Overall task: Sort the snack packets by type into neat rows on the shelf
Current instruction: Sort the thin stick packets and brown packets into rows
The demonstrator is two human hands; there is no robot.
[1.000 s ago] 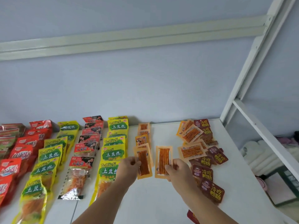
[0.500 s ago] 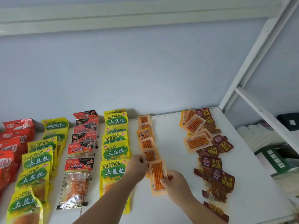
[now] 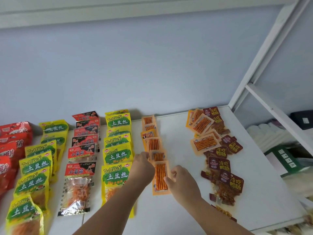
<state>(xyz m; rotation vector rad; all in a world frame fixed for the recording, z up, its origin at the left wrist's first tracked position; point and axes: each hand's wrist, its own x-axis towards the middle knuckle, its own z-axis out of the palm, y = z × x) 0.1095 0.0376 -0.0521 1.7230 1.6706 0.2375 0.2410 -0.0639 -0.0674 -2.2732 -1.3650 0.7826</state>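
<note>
On the white shelf (image 3: 177,209) a row of small orange stick-snack packets (image 3: 150,133) runs from the back wall toward me. My left hand (image 3: 144,164) pinches the left edge of the second packet from the front (image 3: 158,156). My right hand (image 3: 181,178) pinches the right edge of the nearest orange packet (image 3: 160,178), which lies flat at the row's front end. To the right lies a loose heap of more orange packets (image 3: 202,144) mixed with dark red packets (image 3: 220,164).
Left of the orange row stand sorted rows: yellow-green packets (image 3: 117,156), red-black packets (image 3: 81,153), another yellow-green row (image 3: 36,165) and red bags (image 3: 10,146). A white frame post (image 3: 264,53) rises at the shelf's right end; boxes sit beyond it.
Both hands carried two orange packets leftward and laid them at the front of the orange row, the right hand's packet nearest me. The camera tilted down.
</note>
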